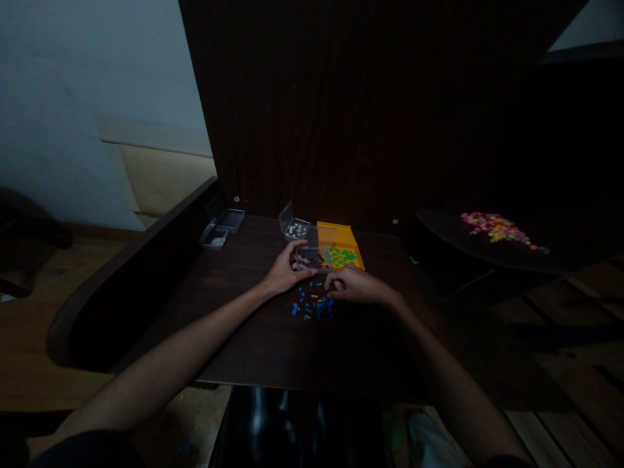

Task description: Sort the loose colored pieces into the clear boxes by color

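My left hand (286, 269) is wrapped around the left end of a clear plastic box (312, 259), thumb along its near side. The box's transparent lid seems raised behind it, and a few dark pieces show inside. My right hand (351, 284) is at the box's near right corner, fingers curled together over the small pieces; whatever they pinch is too small to make out. Below both hands, loose small blue pieces (322, 308) and a few yellow pieces (314, 296) lie scattered on the dark table. Green pieces (345, 257) lie on a yellow tray or sheet (358, 255) just beyond my right hand.
Behind the held box, an open clear case (296, 229) contains small pale pieces. Another open clear case (215, 238) sits at the table's far left, by the raised side panel (141, 260). On a dark surface to the right lies a pile of pink and yellow beads (494, 227).
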